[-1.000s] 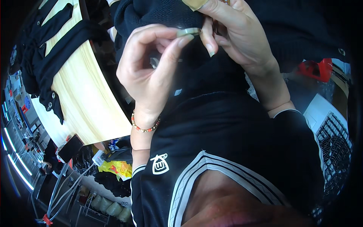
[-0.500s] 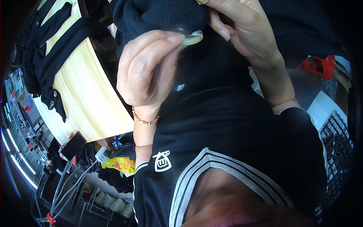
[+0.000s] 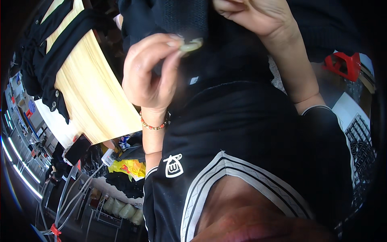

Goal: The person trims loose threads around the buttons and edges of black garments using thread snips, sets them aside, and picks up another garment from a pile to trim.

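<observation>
My left hand pinches a round, pale greenish button between thumb and fingertips. The button is tilted nearly edge-on. Just behind it hangs a dark knit garment with an openwork pattern, and that hand's fingers rest against its lower part. My right hand is at the top edge, up and to the right of the button. Its fingers are curled and partly cut off by the frame, so what they grip cannot be seen. No thread or needle can be made out.
On the left, a wooden table carries a black garment with metal buttons. A phone and white cables are near its close corner. A yellow bag lies below. On the right are a red plastic object and a black mesh basket.
My right hand has moved up and away from the button, partly out of view. My left hand, still pinching the button, has shifted slightly left, and the knit fabric has drawn up and back.
</observation>
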Available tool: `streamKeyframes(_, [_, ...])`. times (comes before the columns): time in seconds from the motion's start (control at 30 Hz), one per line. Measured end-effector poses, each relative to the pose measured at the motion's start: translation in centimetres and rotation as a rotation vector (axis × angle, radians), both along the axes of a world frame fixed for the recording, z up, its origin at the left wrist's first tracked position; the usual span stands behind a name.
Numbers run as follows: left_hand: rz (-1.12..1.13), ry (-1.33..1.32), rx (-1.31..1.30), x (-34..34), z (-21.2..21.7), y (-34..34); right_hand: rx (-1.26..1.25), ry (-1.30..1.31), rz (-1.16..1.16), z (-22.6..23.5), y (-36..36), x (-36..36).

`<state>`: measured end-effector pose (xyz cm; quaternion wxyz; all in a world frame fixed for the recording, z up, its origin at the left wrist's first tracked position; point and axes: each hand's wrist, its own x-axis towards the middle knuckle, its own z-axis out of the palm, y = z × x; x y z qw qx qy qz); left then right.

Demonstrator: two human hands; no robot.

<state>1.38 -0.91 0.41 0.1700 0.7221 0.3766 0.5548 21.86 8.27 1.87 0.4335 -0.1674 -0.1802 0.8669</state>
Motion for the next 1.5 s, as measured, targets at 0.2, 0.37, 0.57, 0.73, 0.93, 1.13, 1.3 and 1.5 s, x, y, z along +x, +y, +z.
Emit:
streamKeyframes(0.2, [-0.018,-0.094,-0.103,-1.2,-0.3,-0.6,-0.058,0.209,0.122,1.0,-0.3,-1.3])
streamKeyframes(0.37, [-0.034,-0.011,-0.319,-3.1,-1.3,-1.4,-0.024,-0.162,-0.141,2.1,-1.7,-1.9])
streamKeyframes(0.57, [0.141,-0.148,-0.393,-2.8,1.2,-0.9,0.328,-0.238,-0.181,1.0,-2.5,-0.6])
streamKeyframes(0.73, [0.082,-0.334,-0.437,0.6,4.6,0.5,0.467,-0.422,-0.283,1.3,-3.7,-1.6])
streamKeyframes(0.93, [-0.088,-0.551,-0.463,1.5,3.5,2.0,0.595,-0.55,-0.265,1.5,-4.0,-1.5])
streamKeyframes(1.13, [-0.159,-0.646,-0.542,1.7,3.0,1.7,0.504,-0.415,-0.242,0.0,-3.8,-1.0])
streamKeyframes(1.3, [-0.029,-0.358,-0.131,1.2,1.3,2.2,0.273,-0.262,-0.202,0.6,-3.8,-1.8])
streamKeyframes(1.5, [0.046,-0.109,0.165,1.1,1.4,2.5,0.177,-0.286,-0.187,1.1,-4.1,-1.9])
